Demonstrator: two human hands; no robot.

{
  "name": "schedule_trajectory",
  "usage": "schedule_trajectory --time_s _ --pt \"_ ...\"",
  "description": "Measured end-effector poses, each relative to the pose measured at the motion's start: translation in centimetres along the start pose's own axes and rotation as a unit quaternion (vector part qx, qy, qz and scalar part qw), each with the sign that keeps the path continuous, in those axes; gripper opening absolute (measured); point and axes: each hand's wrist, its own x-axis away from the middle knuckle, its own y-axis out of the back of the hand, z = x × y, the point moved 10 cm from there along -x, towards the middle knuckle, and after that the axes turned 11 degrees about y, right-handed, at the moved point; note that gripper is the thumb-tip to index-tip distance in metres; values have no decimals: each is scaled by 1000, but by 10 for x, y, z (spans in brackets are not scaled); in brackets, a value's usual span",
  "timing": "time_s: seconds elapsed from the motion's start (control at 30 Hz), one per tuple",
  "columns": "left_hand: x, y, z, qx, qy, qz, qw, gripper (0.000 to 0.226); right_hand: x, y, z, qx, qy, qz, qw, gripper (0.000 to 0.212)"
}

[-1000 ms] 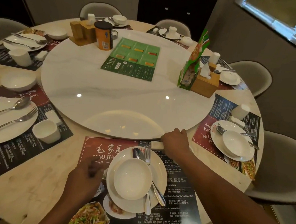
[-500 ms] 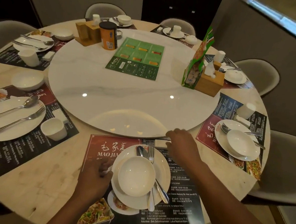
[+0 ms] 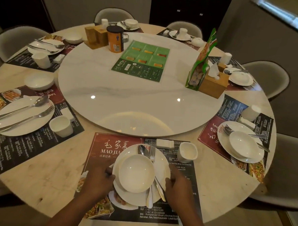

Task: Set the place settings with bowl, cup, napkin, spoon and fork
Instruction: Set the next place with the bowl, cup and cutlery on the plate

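Both hands sit at the rim of the near plate [image 3: 162, 167], the left hand [image 3: 98, 179] on its left edge and the right hand [image 3: 178, 186] on its right edge. Each has its fingers curled against the rim, and a grip from both sides suits squaring the plate on the placemat [image 3: 107, 147]. Whether the fingertips reach under the rim cannot be told.

The bowl [image 3: 136, 173] rests in the plate's middle. The spoon [image 3: 141, 150] and fork [image 3: 152, 152] lie beside it to the right, with their handles crossing toward the near edge. The cup [image 3: 187, 152] stands upright on the mat just beyond the plate to the right. The folded napkin [image 3: 165, 143] lies left of the cup, near the turntable [image 3: 128, 94].

The bowl hides part of the spoon and fork, and the hands cover the plate's side edges. The mat's small print is too fine to read.
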Motion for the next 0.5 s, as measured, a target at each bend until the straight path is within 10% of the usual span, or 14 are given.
schedule_trajectory --time_s 0.5 --pt "13 6 4 -35 -13 -75 996 30 9 25 41 58 96 -51 992 35"
